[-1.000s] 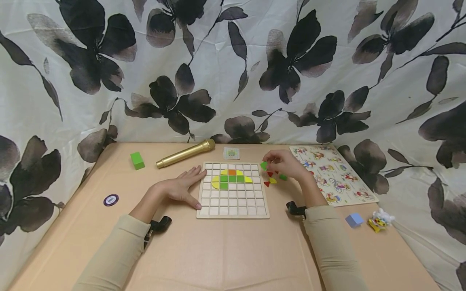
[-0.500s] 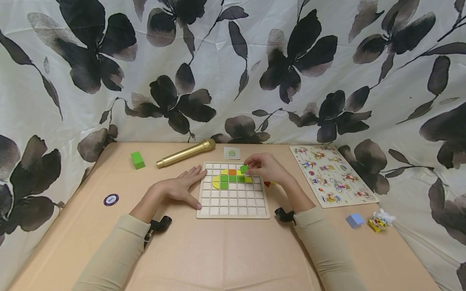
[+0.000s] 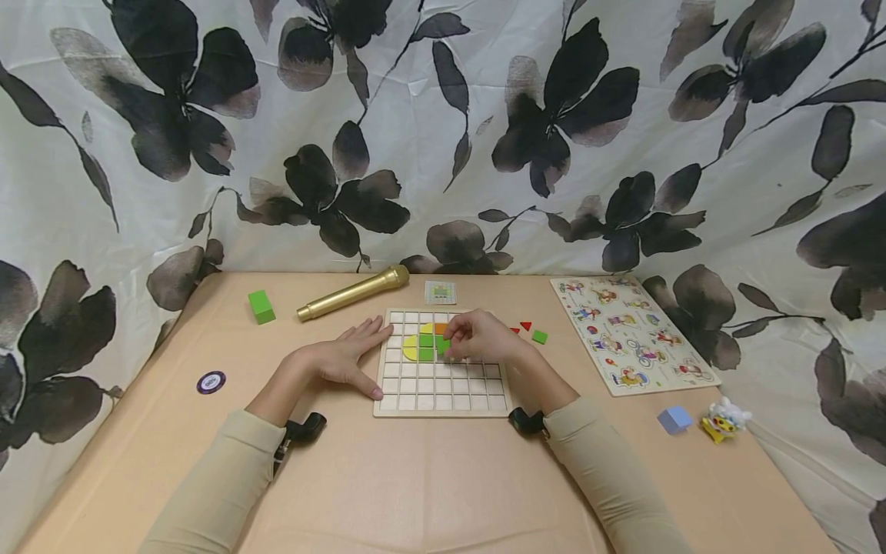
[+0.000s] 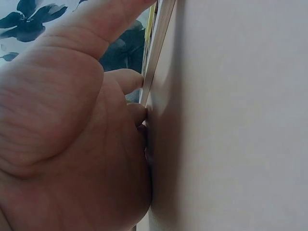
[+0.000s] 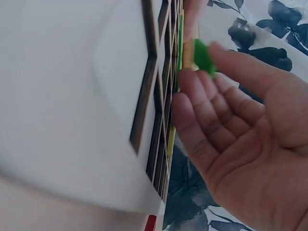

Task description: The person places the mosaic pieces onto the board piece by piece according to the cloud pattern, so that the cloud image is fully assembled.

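Observation:
A white square board [image 3: 408, 402] with a raised grid lies in the middle of the table. On it sit green square tiles [image 3: 425, 354], yellow rounded tiles [image 3: 410, 348] and an orange tile [image 3: 439, 328]. My left hand [image 3: 346, 355] rests along the board's left edge, fingers extended and thumb near its lower left side. Above the grid, my right hand [image 3: 484, 338] pinches a green tile [image 5: 204, 58] between thumb and fingers, close over the laid pieces. That hand covers the right part of the coloured pattern in the head view.
Right of the board lie red triangles [image 3: 526, 326] and a loose green tile [image 3: 540, 336]. A small pattern card [image 3: 440, 292] and a gold microphone [image 3: 353, 293] lie behind. Around them are a green block [image 3: 261, 306], poker chip [image 3: 211, 382], picture board [image 3: 657, 373], blue cube [image 3: 674, 419] and toy figure [image 3: 723, 419].
My right hand has picked a green tile from the loose pieces at the right and carried it left over the board, then lower over the pattern. The left hand has stayed put.

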`<state>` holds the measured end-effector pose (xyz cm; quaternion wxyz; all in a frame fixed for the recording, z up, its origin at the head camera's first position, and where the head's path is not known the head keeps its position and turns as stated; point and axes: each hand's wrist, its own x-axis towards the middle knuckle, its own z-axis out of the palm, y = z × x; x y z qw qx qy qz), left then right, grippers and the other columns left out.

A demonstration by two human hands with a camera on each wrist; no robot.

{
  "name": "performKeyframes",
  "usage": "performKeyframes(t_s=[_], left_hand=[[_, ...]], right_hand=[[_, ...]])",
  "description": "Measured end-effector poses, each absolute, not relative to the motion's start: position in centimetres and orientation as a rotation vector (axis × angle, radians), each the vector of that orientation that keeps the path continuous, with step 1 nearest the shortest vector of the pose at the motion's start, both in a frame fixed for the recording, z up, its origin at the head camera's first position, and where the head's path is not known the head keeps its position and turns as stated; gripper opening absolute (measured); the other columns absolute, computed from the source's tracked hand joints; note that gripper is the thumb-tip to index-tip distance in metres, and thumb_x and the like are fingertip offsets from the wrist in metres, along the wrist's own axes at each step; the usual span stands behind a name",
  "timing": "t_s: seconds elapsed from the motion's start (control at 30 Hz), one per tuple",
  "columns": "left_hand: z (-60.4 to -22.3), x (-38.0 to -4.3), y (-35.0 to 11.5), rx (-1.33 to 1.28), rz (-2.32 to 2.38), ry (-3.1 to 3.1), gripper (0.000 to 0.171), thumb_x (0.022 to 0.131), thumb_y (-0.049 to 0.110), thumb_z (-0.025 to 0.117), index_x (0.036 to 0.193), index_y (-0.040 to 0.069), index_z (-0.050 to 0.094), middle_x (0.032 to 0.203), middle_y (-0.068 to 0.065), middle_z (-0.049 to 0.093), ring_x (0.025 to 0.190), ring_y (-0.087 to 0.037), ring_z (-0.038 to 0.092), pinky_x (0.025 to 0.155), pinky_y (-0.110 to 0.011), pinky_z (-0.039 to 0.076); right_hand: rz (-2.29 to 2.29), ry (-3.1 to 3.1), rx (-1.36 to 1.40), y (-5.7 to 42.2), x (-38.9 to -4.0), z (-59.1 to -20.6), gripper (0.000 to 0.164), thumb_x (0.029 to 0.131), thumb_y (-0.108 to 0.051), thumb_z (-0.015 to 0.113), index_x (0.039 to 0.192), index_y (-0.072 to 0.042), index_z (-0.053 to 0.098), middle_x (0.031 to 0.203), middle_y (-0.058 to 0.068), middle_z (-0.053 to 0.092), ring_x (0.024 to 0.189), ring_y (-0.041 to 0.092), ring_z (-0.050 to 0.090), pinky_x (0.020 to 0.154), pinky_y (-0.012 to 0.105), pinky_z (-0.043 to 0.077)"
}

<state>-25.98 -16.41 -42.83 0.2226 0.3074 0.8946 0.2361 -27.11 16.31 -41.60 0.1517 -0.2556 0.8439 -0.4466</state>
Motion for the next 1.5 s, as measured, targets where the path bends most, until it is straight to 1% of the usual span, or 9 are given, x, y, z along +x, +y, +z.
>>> performKeyframes(t_s=[0.1, 0.17, 0.47, 0.8, 1.0, 1.1, 1.23, 1.4, 1.5], left_hand=[[-42.8, -25.9, -16.4, 0.848, 0.651, 2.471, 0.129, 0.075, 0.057, 0.087, 0.169, 0.014, 0.011, 0.175, -0.017, -0.009, 0.162, -0.039, -0.01, 0.129, -0.063, -0.001], [-42.8, -25.9, -16.4, 0.846, 0.653, 2.47, 0.129, 0.075, 0.058, 0.087, 0.169, 0.014, 0.011, 0.175, -0.017, -0.009, 0.162, -0.039, -0.01, 0.129, -0.064, -0.001], [-43.0, -25.8, -16.5, 0.844, 0.661, 2.469, 0.129, 0.075, 0.058, 0.088, 0.169, 0.013, 0.011, 0.175, -0.017, -0.009, 0.162, -0.039, -0.01, 0.129, -0.064, -0.001], [-43.1, -25.9, -16.5, 0.837, 0.655, 2.471, 0.129, 0.075, 0.059, 0.087, 0.169, 0.015, 0.01, 0.175, -0.016, -0.01, 0.162, -0.038, -0.01, 0.129, -0.064, -0.001], [-42.9, -25.9, -16.4, 0.837, 0.653, 2.47, 0.129, 0.075, 0.059, 0.087, 0.169, 0.015, 0.01, 0.175, -0.016, -0.01, 0.162, -0.039, -0.01, 0.129, -0.064, -0.001], [-42.8, -25.9, -16.4, 0.84, 0.658, 2.468, 0.129, 0.075, 0.058, 0.087, 0.169, 0.014, 0.01, 0.175, -0.017, -0.009, 0.162, -0.039, -0.01, 0.129, -0.064, -0.001], [-42.7, -25.9, -16.4, 0.85, 0.659, 2.471, 0.129, 0.075, 0.058, 0.088, 0.169, 0.013, 0.011, 0.175, -0.018, -0.009, 0.162, -0.04, -0.009, 0.129, -0.063, -0.001], [-42.7, -25.9, -16.4, 0.856, 0.654, 2.473, 0.129, 0.075, 0.057, 0.087, 0.169, 0.012, 0.011, 0.175, -0.018, -0.008, 0.162, -0.04, -0.009, 0.129, -0.063, 0.0], [-42.7, -25.9, -16.4, 0.853, 0.651, 2.475, 0.129, 0.076, 0.057, 0.087, 0.169, 0.012, 0.011, 0.175, -0.017, -0.008, 0.162, -0.04, -0.009, 0.129, -0.063, 0.0]], right_hand=[[-1.189, 2.476, -0.745, 16.1, -27.0, -41.8, 0.026, 0.086, -0.009, 0.085, 0.105, 0.0, 0.072, 0.084, 0.004, 0.066, 0.076, 0.015, 0.059, 0.065, 0.023, 0.05], [-1.159, 2.503, -0.751, 16.0, -26.9, -41.9, 0.025, 0.086, -0.01, 0.086, 0.104, -0.001, 0.072, 0.084, 0.003, 0.065, 0.077, 0.016, 0.058, 0.067, 0.023, 0.048], [-1.101, 2.523, -0.776, 15.7, -26.7, -42.3, 0.023, 0.085, -0.009, 0.086, 0.103, -0.001, 0.073, 0.082, 0.005, 0.064, 0.075, 0.015, 0.056, 0.067, 0.022, 0.047], [-0.99, 2.587, -0.796, 15.3, -26.7, -42.5, 0.023, 0.085, -0.011, 0.086, 0.102, -0.004, 0.073, 0.079, 0.001, 0.064, 0.074, 0.014, 0.057, 0.07, 0.025, 0.048], [-0.988, 2.6, -0.817, 15.7, -26.8, -42.1, 0.027, 0.086, -0.013, 0.086, 0.108, -0.004, 0.072, 0.081, 0.001, 0.064, 0.075, 0.014, 0.057, 0.07, 0.025, 0.048], [-1.011, 2.633, -0.836, 16.4, -26.9, -41.4, 0.031, 0.089, -0.015, 0.084, 0.114, -0.002, 0.073, 0.084, 0.001, 0.066, 0.073, 0.015, 0.058, 0.068, 0.025, 0.049], [-1.042, 2.725, -0.783, 18.1, -27.0, -40.0, 0.034, 0.091, -0.018, 0.081, 0.12, -0.002, 0.073, 0.089, 0.004, 0.068, 0.076, 0.02, 0.059, 0.066, 0.029, 0.05], [-1.025, 2.856, -0.65, 21.0, -27.2, -38.6, 0.032, 0.093, -0.02, 0.079, 0.122, -0.007, 0.073, 0.098, 0.006, 0.069, 0.086, 0.023, 0.061, 0.074, 0.033, 0.051], [-1.029, 2.879, -0.604, 22.9, -27.5, -38.2, 0.034, 0.094, -0.018, 0.078, 0.125, -0.007, 0.072, 0.102, 0.01, 0.07, 0.09, 0.026, 0.062, 0.075, 0.035, 0.052]])
